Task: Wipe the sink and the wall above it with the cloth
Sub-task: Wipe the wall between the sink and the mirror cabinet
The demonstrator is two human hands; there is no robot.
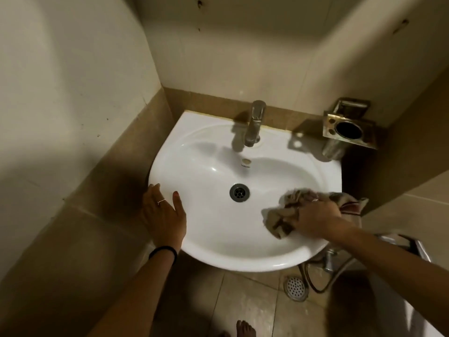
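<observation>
A crumpled beige and brown patterned cloth [286, 212] is pressed into the right side of a white oval ceramic sink [218, 246] by a person's right hand [315, 218].

The right hand's fingers [300, 221] are curled tight around the bunched cloth at centre right of the frame, with part of the fabric trailing over the sink's right rim. At centre left, the left hand [164, 212] lies flat on the sink's left rim, its fingers spread and gripping nothing; it wears a thin ring, with a black band at the wrist. A round metal drain [239, 192] sits mid-basin, between the hands. A chrome tap [254, 122] stands at the back rim. Above it rises the cream tiled wall [243, 57]. A tarnished metal cup holder [348, 130] is mounted at upper right.
</observation>
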